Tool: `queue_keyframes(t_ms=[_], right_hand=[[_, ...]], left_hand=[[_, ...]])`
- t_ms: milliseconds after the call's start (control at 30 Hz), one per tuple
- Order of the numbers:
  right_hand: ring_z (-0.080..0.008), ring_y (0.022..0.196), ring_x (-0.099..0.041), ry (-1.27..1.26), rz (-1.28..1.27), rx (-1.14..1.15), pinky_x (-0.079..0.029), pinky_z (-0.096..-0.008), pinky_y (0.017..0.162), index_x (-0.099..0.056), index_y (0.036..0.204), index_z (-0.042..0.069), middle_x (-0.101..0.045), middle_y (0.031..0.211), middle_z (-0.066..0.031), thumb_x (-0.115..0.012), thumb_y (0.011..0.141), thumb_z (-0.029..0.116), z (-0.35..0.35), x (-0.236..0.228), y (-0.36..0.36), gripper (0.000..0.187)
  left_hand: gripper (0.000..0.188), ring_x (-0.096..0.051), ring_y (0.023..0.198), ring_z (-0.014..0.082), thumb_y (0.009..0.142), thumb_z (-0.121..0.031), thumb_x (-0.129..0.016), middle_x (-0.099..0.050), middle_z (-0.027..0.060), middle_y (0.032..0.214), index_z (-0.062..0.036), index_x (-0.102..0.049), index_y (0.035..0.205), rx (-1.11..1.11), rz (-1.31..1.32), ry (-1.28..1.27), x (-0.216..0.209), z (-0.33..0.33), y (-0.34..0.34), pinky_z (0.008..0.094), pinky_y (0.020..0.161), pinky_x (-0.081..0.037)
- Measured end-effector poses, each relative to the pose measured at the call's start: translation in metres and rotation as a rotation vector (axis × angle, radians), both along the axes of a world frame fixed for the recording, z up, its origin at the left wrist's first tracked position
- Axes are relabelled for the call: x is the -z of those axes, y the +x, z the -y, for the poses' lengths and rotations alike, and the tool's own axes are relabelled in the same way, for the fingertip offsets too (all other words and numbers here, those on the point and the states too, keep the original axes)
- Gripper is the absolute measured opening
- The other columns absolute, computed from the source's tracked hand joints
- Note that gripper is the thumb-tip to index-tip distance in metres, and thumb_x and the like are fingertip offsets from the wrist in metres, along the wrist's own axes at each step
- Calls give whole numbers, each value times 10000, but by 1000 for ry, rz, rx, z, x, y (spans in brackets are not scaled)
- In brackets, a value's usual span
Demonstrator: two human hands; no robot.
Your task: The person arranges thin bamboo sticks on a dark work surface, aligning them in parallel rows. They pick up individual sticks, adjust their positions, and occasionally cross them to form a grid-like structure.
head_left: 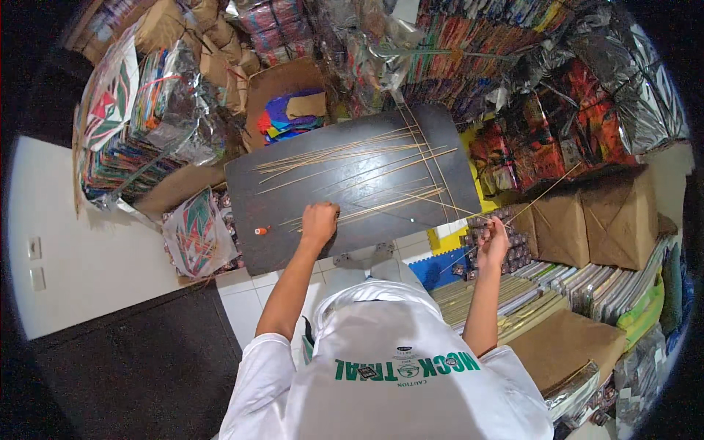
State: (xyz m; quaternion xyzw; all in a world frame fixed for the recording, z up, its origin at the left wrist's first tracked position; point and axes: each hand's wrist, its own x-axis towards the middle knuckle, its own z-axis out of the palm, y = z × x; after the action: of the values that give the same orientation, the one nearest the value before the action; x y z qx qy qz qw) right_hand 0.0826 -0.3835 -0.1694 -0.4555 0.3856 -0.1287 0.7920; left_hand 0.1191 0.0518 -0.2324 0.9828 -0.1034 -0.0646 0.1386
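My right hand (493, 243) is raised past the table's right edge, its fingers pinched round thin bamboo sticks (546, 192). One stick slants up to the right from the fingers, and another runs left over the table. Low over the dark table (293, 199), my left hand (320, 222) is curled closed beside loose bamboo sticks (389, 206); what its fingers hold is hidden. More bamboo sticks (337, 154) lie in a loose spread across the far half of the table. A small orange-and-white object (261, 231), perhaps a thread spool, sits near the left edge.
Bagged stacks of colourful flat goods (147, 125) stand at the left and back. A cardboard box (282, 81) with coloured pieces is behind the table. Brown paper-wrapped packages (620, 220) and flat stacked bundles (506, 301) crowd the right. A kite-like patterned sheet (198, 235) leans at the left.
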Motion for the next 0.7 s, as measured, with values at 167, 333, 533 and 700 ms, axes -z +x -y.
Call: queue_keyframes(t_ms=[167, 333, 533, 700], right_hand=[[-51, 588, -459, -3, 25, -1, -304, -229, 456, -610, 1049, 100, -595, 820, 31, -598, 971, 196, 10, 3, -6, 124], [-49, 590, -456, 3, 14, 21, -311, -227, 463, -615, 1043, 110, -601, 826, 31, -570, 993, 216, 13, 6, -6, 126], [-50, 572, -441, -1, -8, 23, -326, -230, 461, -605, 1063, 111, -599, 842, 41, -556, 1008, 237, 16, 7, -4, 146], [-48, 565, -433, -4, 33, -5, -327, -224, 463, -599, 1075, 106, -599, 843, 42, -568, 1005, 236, 18, 13, -4, 151]], left_hand=[[139, -674, 909, 325, 866, -155, -581, -709, 118, 940, -113, -712, 886, 29, -19, 45, 7, -2, 6, 500, 809, -476], [104, -679, 898, 314, 845, -138, -593, -704, 124, 899, -102, -690, 861, 126, -53, 183, 3, 1, 12, 468, 835, -466], [201, -654, 981, 323, 827, -156, -642, -681, 119, 1005, -122, -688, 1019, 183, -72, 95, -6, -4, 12, 484, 870, -473], [262, -647, 984, 322, 831, -166, -645, -667, 110, 1018, -144, -694, 1087, 187, -133, 43, -15, -9, 13, 481, 862, -486]])
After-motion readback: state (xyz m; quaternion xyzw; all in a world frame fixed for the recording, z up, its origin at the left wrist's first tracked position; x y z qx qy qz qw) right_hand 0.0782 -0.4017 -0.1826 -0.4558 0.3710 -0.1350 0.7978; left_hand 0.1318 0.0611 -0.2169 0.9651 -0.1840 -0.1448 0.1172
